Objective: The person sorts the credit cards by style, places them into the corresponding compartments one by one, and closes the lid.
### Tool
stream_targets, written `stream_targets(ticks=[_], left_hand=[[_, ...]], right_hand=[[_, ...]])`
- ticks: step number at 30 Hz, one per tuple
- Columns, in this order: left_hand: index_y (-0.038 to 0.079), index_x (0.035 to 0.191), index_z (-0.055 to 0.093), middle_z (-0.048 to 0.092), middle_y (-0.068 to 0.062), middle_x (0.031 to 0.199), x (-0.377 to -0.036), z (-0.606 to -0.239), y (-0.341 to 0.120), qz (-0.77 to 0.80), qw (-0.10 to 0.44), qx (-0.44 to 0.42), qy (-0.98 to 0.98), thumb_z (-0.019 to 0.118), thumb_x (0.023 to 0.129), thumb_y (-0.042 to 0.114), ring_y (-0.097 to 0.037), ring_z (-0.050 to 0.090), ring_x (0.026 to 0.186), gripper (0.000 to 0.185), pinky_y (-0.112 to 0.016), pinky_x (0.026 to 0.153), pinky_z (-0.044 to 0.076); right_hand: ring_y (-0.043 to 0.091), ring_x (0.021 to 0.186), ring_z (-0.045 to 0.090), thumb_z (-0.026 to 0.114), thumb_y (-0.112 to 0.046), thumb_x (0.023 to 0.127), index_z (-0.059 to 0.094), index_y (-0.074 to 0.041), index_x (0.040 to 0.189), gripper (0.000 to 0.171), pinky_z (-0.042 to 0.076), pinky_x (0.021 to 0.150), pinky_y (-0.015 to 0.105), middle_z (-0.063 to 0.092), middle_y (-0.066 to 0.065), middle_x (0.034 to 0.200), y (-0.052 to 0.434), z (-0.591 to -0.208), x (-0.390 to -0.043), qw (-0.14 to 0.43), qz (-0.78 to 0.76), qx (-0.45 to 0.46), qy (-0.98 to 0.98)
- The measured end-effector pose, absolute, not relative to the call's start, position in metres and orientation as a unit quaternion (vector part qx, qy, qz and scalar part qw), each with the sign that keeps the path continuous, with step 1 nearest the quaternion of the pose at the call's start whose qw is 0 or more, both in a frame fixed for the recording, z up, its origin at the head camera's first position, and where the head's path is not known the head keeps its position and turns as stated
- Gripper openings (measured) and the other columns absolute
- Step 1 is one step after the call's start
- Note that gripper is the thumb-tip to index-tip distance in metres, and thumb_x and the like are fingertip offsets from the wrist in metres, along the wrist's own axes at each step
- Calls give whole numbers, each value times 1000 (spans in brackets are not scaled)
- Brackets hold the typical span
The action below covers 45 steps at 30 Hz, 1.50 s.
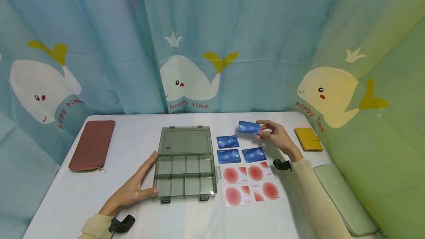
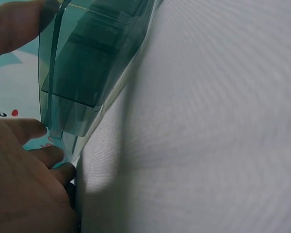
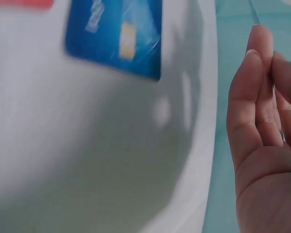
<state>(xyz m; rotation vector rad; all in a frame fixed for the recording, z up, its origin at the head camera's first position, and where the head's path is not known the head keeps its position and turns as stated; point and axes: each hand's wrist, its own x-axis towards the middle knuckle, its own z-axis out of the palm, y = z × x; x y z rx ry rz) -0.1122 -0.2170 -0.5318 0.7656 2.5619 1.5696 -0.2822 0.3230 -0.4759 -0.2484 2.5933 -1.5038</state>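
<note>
The blue card (image 1: 249, 127) is up off the bench (image 1: 139, 217), pinched at its right end by the right hand (image 1: 277, 137), fingers (image 1: 265, 124) and thumb closed on the edge. It hovers just above and beyond the other blue cards (image 1: 239, 149), three of them lying flat in a loose grid. In front of those sit four red-and-white cards (image 1: 250, 185), also flat and nearly touching each other.

Left of the cards is the clear organizer box (image 1: 184, 162), lid flopped open toward the curtain (image 1: 186, 40), its little compartments showing nothing inside as far as the head view lets anyone tell. The left hand (image 1: 137, 185) lies against the box's left wall, fingers straight and relaxed, thumb by the near corner, so it's bracing and not gripping. The left wrist view shows the same: fingertips against the box's wall.

Further out there's a red wallet (image 1: 93, 145) near the left edge, a yellow wallet (image 1: 308, 138) on the right, and a green pouch (image 1: 345, 198) by the right forearm.

Risk-wise, that pinch is only on one end, so the card could probably twist or slip out. A low sweep of the sleeve could also drag the laid-out cards out of line, and the box might slide if the bracing hand eases off.
</note>
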Motion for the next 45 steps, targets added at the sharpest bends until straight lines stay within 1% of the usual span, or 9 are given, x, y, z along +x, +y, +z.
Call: stream_targets(ticks=[9, 17, 21, 24, 26, 30, 34, 37, 45], left_hand=[[5, 170, 15, 10, -31, 174, -114, -529, -217, 505, 23, 245, 827, 81, 89, 15, -4, 4, 161, 105, -6, 113, 5], [5, 170, 16, 11, -30, 174, -112, -528, -216, 504, 22, 246, 827, 82, 88, 17, -13, 5, 164, 106, -12, 118, 5], [5, 170, 17, 10, -30, 175, -112, -528, -218, 501, 26, 244, 830, 83, 86, 17, -6, 3, 163, 107, -53, 128, 10], [5, 170, 17, 9, -31, 174, -112, -528, -219, 502, 27, 245, 829, 83, 86, 16, -2, 1, 162, 108, -83, 113, 12], [5, 170, 17, 8, -32, 174, -112, -529, -219, 504, 27, 247, 827, 84, 85, 16, 0, 1, 161, 108, -88, 108, 11], [6, 170, 18, 9, -32, 174, -112, -530, -220, 507, 28, 247, 825, 85, 84, 16, 0, 0, 161, 110, -90, 107, 11], [5, 169, 20, 14, -32, 171, -112, -530, -220, 505, 24, 247, 826, 87, 82, 16, -34, 7, 164, 111, -90, 106, 14], [4, 169, 21, 22, -30, 167, -112, -529, -220, 502, 17, 247, 829, 88, 81, 16, -53, 18, 153, 111, -89, 105, 20], [6, 169, 24, 39, -18, 147, -108, -531, -219, 491, -2, 238, 838, 89, 79, 16, -19, 34, 133, 111, -67, 107, 32]], right_hand=[[12, 96, 69, 81, -7, 94, 53, 0, 152, 65, 57, 85, 17, 57, 29, 134, 307, -466, -281, 80, -521, -113, 842], [5, 90, 68, 73, 7, 95, 48, 7, 152, 62, 57, 80, 17, 53, 29, 126, 282, -460, -277, 94, -553, -146, 815], [5, 91, 64, 69, 8, 98, 46, 10, 152, 59, 55, 80, 16, 51, 28, 123, 269, -456, -274, 100, -550, -169, 812], [8, 93, 62, 67, 6, 100, 46, 10, 151, 56, 54, 81, 16, 50, 27, 122, 260, -454, -271, 102, -538, -184, 816], [11, 96, 60, 66, 5, 100, 47, 9, 151, 54, 53, 82, 16, 51, 26, 120, 255, -453, -270, 100, -530, -195, 819], [17, 99, 56, 64, 4, 102, 47, 9, 150, 52, 51, 83, 16, 50, 22, 116, 243, -451, -265, 107, -522, -213, 819], [21, 100, 54, 62, 2, 104, 46, 8, 151, 50, 50, 84, 17, 49, 19, 113, 230, -449, -260, 122, -517, -226, 817], [21, 100, 53, 62, 2, 104, 46, 7, 151, 50, 50, 83, 18, 49, 18, 112, 221, -449, -259, 130, -518, -232, 813], [21, 101, 51, 62, 3, 104, 47, 5, 150, 48, 48, 83, 20, 46, 17, 111, 196, -451, -254, 166, -533, -239, 794]])
